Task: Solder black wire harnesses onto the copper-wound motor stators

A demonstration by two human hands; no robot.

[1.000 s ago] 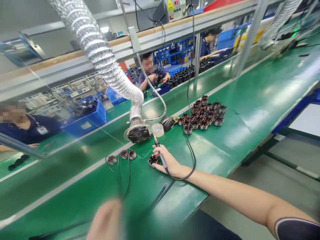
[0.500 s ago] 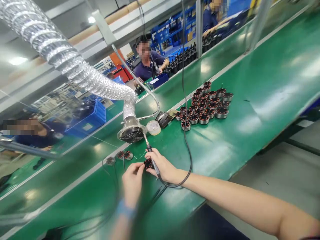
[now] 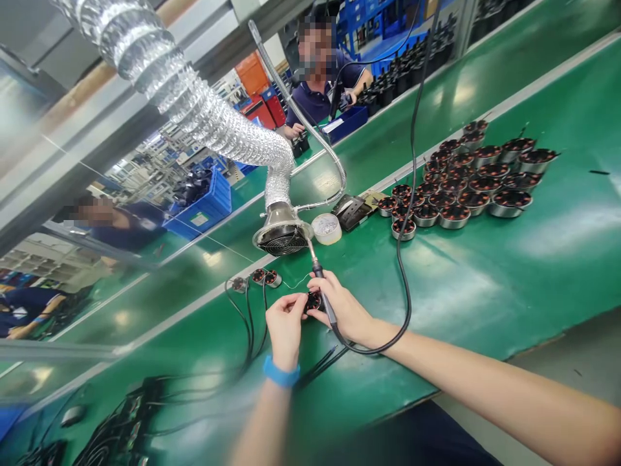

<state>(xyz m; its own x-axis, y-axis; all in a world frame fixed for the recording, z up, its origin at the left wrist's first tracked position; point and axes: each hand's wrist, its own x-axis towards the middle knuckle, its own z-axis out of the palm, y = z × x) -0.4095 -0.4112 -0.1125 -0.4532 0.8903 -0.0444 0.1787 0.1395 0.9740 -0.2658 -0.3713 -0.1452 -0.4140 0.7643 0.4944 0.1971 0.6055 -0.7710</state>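
My left hand (image 3: 285, 325), with a blue wristband (image 3: 281, 373), pinches the near-left edge of a small round motor part (image 3: 314, 301) with a black and copper-coloured top. Whether a wire is also between those fingers is too small to tell. My right hand (image 3: 347, 310) is closed around a soldering iron (image 3: 328, 303), its tip pointing up and away beneath the fume hood (image 3: 284, 238). The right thumb and fingers also lie against the motor part. A thin strand of solder wire (image 3: 297, 285) curls on the green bench just beyond it.
Several similar motors (image 3: 456, 215) stand grouped at the right, and a few with black cables (image 3: 266, 278) sit at left. A white spool (image 3: 326, 229) and a dark box (image 3: 351, 212) lie by the hood. The iron's cord (image 3: 406, 278) loops over my right forearm. Co-workers sit across.
The view has shifted, so bench and hands appear higher and further right, and more cabled parts show at lower left. Both hands keep the same hold on the motor part and soldering iron.
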